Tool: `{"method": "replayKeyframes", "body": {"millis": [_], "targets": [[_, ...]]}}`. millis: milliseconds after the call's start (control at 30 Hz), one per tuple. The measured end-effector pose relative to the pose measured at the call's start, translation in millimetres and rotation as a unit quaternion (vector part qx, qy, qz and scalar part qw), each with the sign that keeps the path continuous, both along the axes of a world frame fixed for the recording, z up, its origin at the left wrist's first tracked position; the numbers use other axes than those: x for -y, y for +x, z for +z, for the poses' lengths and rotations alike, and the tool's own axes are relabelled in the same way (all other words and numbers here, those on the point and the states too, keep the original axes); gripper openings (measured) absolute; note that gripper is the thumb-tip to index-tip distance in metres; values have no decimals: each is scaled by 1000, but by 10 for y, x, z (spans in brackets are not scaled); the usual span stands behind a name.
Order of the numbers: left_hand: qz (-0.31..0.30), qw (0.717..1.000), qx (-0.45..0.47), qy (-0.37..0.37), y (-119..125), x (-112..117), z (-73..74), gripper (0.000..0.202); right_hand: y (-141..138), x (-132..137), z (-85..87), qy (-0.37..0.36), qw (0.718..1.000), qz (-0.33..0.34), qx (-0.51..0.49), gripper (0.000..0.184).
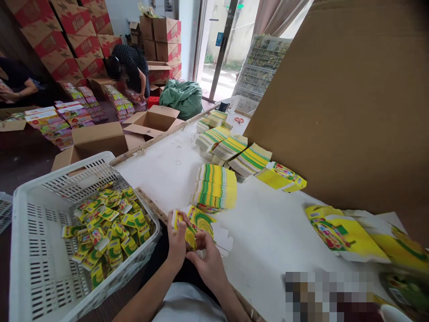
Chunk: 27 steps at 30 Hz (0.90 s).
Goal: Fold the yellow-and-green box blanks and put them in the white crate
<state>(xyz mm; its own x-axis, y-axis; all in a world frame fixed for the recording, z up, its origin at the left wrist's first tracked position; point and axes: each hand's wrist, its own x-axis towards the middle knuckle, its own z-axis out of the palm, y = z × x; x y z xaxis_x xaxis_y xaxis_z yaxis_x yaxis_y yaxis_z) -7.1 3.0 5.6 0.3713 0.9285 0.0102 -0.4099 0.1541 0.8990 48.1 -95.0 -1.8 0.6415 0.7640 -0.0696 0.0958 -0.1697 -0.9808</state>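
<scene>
A tall brown cardboard sheet stands along the far edge of the white tabletop and blocks the view behind it. At the foot of this sheet lies a yellow pack, and larger yellow cartons are farther right. Toward the far left corner there are red scissors and a dark mug. Just beyond the near edge, by the near left corner, a white crate holds many small filled-looking boxes. Beyond the left edge are open cardboard boxes, a green sack and two people, both bent over.

The person's forearms reach forward from below, and the hands meet over the near edge. The left hand is curled around a small yellow box, with the thumb bent over it. The right hand pinches the lower end of the same box between thumb and fingers. Just beside it, a flat yellow carton lies on the tabletop.

I count one box in the hands, one large bundle near them, three bundles in a row behind, and at least one more toward the far left corner. The boxes in the crate overlap too much for counting.
</scene>
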Motion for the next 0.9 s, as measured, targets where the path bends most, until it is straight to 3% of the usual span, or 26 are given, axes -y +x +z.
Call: {"method": "replayKeyframes", "body": {"millis": [100, 233, 400, 467, 533, 567, 600, 667, 733, 800, 833, 900], "targets": [[-2, 999, -42, 22, -50, 23, -36, 48, -12, 44, -50, 12, 999, 3, 38, 35], [-5, 995, -19, 95, -68, 1, -97, 77, 18, 110, -5, 51, 984, 91, 143, 16], [28, 976, -59, 210, -139, -96, -54, 78, 96, 118, 97, 90, 949, 90, 289, 12], [94, 946, -109, 289, -228, -109, 75, 80, 194, 121, 136, 85, 937, 58, 334, 12], [151, 896, -165, 384, -332, -95, 259, 80, 312, 134, 174, 73, 919, 21, 386, 15], [150, 867, -195, 433, -376, -82, 356, 80, 364, 142, 193, 69, 909, 8, 411, 17], [122, 842, -229, 473, -410, -71, 445, 80, 405, 151, 210, 70, 899, 1, 433, 19], [3, 801, -309, 513, -434, -64, 567, 87, 446, 170, 238, 89, 881, 7, 464, 23], [-147, 771, -385, 486, -404, -87, 585, 92, 439, 193, 249, 117, 865, 25, 487, 26], [-259, 761, -429, 412, -350, -120, 512, 80, 414, 219, 234, 133, 858, 28, 495, 30], [-287, 763, -439, 377, -322, -128, 457, 72, 401, 231, 218, 136, 865, 11, 483, 33], [-288, 777, -453, 329, -278, -113, 340, 66, 377, 241, 174, 131, 904, -54, 403, 50]]}}
